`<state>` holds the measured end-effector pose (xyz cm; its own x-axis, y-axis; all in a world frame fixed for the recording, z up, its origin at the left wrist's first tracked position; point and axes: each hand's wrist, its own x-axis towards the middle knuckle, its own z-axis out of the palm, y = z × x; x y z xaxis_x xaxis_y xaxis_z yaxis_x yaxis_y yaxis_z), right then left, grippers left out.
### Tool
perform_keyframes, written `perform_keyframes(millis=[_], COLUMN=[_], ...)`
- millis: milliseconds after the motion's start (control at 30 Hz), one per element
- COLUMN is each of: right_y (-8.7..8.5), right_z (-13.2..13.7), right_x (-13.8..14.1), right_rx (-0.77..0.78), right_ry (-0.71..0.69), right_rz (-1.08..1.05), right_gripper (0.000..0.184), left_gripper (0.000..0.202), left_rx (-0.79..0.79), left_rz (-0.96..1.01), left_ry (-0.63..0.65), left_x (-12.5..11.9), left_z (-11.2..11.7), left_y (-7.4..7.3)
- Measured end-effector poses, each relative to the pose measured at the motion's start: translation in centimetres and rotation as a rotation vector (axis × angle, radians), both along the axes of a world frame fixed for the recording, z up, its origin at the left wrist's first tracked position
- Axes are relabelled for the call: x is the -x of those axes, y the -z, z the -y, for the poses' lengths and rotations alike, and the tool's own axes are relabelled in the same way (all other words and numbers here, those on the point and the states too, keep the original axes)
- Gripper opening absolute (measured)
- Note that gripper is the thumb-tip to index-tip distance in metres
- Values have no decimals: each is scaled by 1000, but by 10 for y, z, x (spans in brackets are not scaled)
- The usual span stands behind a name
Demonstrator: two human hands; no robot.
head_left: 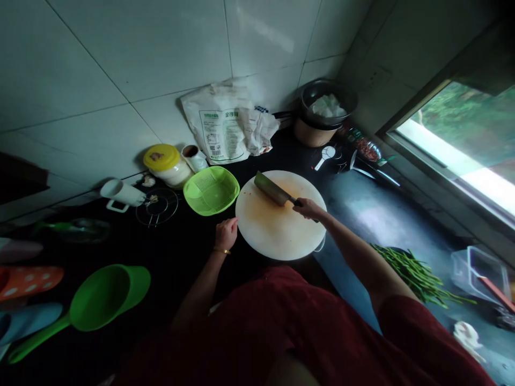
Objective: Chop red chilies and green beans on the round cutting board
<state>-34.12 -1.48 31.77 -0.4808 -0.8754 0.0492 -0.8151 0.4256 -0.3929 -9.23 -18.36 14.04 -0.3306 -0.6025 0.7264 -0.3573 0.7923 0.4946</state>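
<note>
My right hand [309,208] is wrapped round the dark handle of a cleaver [270,189]. The cleaver's broad blade lies across the upper part of a round white cutting board [295,244], pointing up and left. Orange-yellow stains and a few tiny reddish bits show on the board. At the board's left edge is my left hand [226,235], closed with its fingers curled in; whether anything is inside it is hidden. A light green plastic basket [211,191] sits just beyond my left hand, close to the board.
A green ladle-shaped scoop [100,300], a white mug [118,194] and a yellow-lidded jar [163,161] stand on the left. Behind are a white printed bag [223,131] and a dark pan [306,104]. Green beans [414,271] and a clear container [478,273] lie right.
</note>
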Motion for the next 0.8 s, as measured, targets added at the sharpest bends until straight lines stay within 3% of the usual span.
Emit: perform_keyframes(millis=[167, 267, 400, 600, 800], right_y=[-6, -8, -19, -46, -66], right_z=[-11, -23, -30, -2, 25], right_x=[13, 25, 46, 72, 82], right_rx=[11, -72, -211, -227, -186], right_ry=[-64, -138, -195, -142, -123], right_rz=[-11, -58, -269, -608, -631], right_gripper=[9, 10, 8, 23, 26], left_gripper=[26, 27, 26, 25, 25], left_rx=[9, 12, 9, -16, -24], left_rz=[16, -6, -26, -23, -72], left_ry=[-7, 8, 23, 37, 30], left_x=[3, 2, -2, -3, -7], left_z=[-1, -1, -2, -5, -7], left_y=[-5, -5, 0, 3, 1])
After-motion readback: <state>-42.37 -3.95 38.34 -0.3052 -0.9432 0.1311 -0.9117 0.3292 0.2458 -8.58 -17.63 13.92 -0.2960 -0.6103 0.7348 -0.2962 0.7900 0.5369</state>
